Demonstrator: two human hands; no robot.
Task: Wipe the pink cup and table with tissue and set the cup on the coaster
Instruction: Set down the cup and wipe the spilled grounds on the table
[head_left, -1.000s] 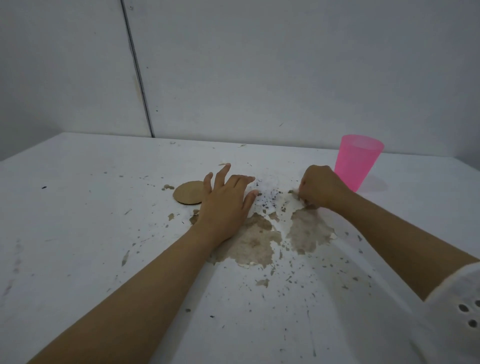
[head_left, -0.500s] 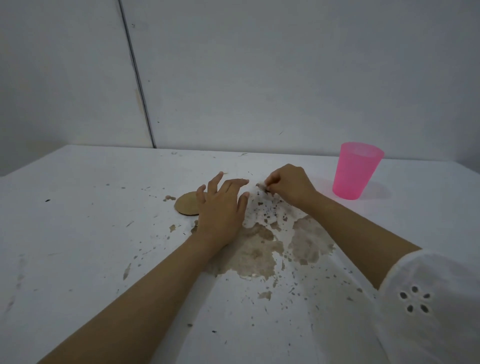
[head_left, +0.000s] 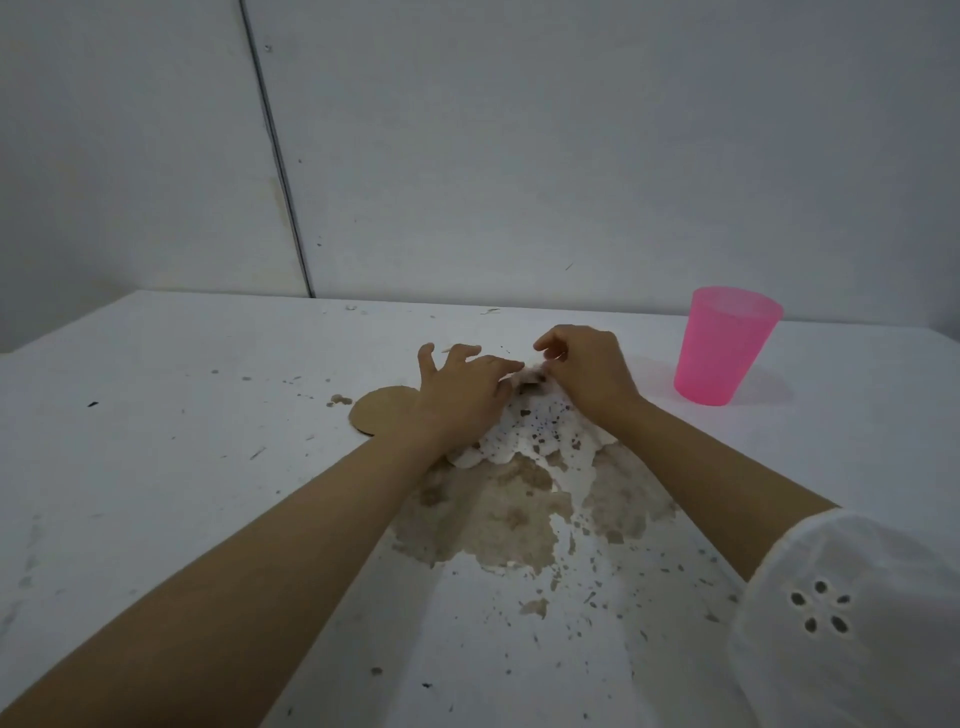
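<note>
- White desk (head_left: 156, 519), brown spill (head_left: 509, 519) toward its near edge.
- Beyond it, left hand (head_left: 460, 400) presses tissue (head_left: 540, 436) flat, fingers spread; right hand (head_left: 587, 371) pinches its far end.
- Just left, coaster (head_left: 382, 413).
- Farthest, pink cup (head_left: 722, 348) upright toward far right corner, nearer right hand.

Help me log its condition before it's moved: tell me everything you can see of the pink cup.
The pink cup is a translucent plastic tumbler, smooth-walled, tapering from a wide open rim to a narrower base. It stands upright on the white table at the far right, casting a faint shadow. Nothing touches it but the table: the right hand is nearest yet apart, and the brown coaster lies further left. No contents show.
</note>
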